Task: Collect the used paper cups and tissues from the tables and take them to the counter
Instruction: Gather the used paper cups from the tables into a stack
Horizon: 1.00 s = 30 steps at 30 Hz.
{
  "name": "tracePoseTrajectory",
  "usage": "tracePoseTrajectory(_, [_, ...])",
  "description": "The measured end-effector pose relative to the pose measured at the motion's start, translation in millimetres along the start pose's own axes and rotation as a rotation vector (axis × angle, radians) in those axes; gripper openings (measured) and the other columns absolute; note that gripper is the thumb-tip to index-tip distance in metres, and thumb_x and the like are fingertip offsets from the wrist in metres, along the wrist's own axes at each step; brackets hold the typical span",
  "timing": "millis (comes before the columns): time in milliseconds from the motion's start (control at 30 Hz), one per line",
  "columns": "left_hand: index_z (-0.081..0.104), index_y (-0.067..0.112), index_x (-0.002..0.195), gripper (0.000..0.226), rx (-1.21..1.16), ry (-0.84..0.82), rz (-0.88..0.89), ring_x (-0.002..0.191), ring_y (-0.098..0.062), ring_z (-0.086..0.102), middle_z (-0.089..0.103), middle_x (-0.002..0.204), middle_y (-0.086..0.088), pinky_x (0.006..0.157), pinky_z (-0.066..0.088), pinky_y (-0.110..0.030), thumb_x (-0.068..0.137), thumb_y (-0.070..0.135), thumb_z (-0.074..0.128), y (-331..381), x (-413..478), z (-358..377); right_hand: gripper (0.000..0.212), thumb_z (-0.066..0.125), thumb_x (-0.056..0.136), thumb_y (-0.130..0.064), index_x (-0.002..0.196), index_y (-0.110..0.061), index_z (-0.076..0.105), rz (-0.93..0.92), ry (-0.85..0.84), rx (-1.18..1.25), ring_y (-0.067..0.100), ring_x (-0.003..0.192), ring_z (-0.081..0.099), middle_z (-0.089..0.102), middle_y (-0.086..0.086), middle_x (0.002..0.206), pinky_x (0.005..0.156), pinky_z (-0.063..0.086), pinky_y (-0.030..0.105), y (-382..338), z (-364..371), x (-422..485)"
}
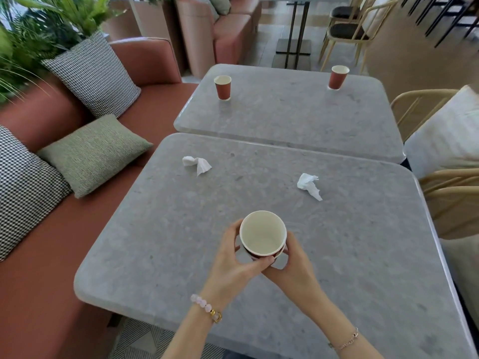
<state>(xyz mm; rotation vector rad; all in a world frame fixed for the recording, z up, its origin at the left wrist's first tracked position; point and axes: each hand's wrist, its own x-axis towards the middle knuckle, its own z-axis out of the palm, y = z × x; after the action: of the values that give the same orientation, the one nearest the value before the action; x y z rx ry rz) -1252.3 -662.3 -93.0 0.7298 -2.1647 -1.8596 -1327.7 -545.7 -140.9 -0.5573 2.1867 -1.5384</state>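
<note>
I have both hands closed around one paper cup (263,233), held upright just above the near table (363,268), about midway between its left and right edges and toward the near edge. My left hand (233,263) wraps the cup's left side with the thumb curled under its near rim; my right hand (290,260) cups the right side. A second rim seems to show just under the first, so this may be two cups nested, though I cannot be sure from this angle.

What the next reach turns on is the tissues. Both lie beyond the cup, toward the far edge of the near table. The right tissue (309,186) sits ahead and to the right, its long axis running diagonally toward the near right; my right hand is the nearer one to it. The left tissue (197,164) lies ahead and to the left, closer to my left hand, and a bit farther off.

On the far table (298,117), butted against the near one, a left cup (223,87) stands upright near the far left corner and a right cup (338,77) near the far right corner, well apart.

Both tops are smooth grey stone. A red bench seat (64,242) with cushions runs along the left edge, wooden chairs (445,198) along the right.
</note>
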Motion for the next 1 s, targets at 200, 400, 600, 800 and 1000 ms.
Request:
tracePoseTrajectory(200, [0.040,0.030,0.127,0.075,0.085,-0.046,0.053,0.124,-0.001,0.041,0.047,0.130,0.015,0.105,0.037,-0.040,0.061,0.030,0.078,1.6,-5.8,3.1,0.059,0.082,0.066,-0.017,0.110,-0.042,0.050,-0.013,0.014,-0.007,0.005,0.107,0.056,0.061,-0.015,0.111,0.090,0.046,0.028,3.0,-10.6,-4.7])
tracePoseTrajectory(400, [0.036,0.035,0.131,0.078,0.201,-0.028,0.141,0.126,0.006,0.034,0.040,0.134,0.022,0.105,0.033,-0.026,0.065,0.037,0.078,2.1,-7.4,0.4,0.061,0.084,0.066,-0.027,0.116,-0.036,0.051,0.007,0.039,0.025,0.008,0.109,0.056,0.061,-0.011,0.114,0.093,0.047,0.032,3.5,-23.3,-8.9])
tracePoseTrajectory(600, [0.040,0.020,0.135,0.060,0.619,0.087,0.398,0.123,-0.011,0.041,0.047,0.132,0.005,0.101,0.031,-0.019,0.083,0.043,0.060,14.8,-4.6,-2.8,0.057,0.085,0.065,-0.024,0.107,-0.040,0.050,0.009,0.125,0.010,0.005,0.108,0.057,0.061,-0.014,0.111,0.086,0.045,0.020,5.1,-43.4,-12.0])
tracePoseTrajectory(800, [0.051,0.011,0.128,0.058,0.877,0.153,0.516,0.111,-0.028,0.055,0.058,0.121,-0.003,0.091,0.047,-0.042,0.084,0.047,0.042,29.7,-3.8,9.2,0.058,0.085,0.065,-0.022,0.106,-0.042,0.049,-0.001,0.231,0.034,0.008,0.108,0.058,0.061,-0.010,0.113,0.085,0.046,0.026,7.3,-72.0,-20.2])
tracePoseTrajectory(1000, [0.056,0.011,0.123,0.053,0.983,0.111,0.618,0.105,-0.028,0.059,0.062,0.114,-0.003,0.087,0.049,-0.041,0.084,0.044,0.043,42.9,-1.4,31.8,0.060,0.085,0.064,-0.024,0.105,-0.048,0.049,0.019,0.342,0.043,0.003,0.107,0.057,0.060,-0.015,0.112,0.081,0.043,0.020,9.9,-108.3,-40.3])
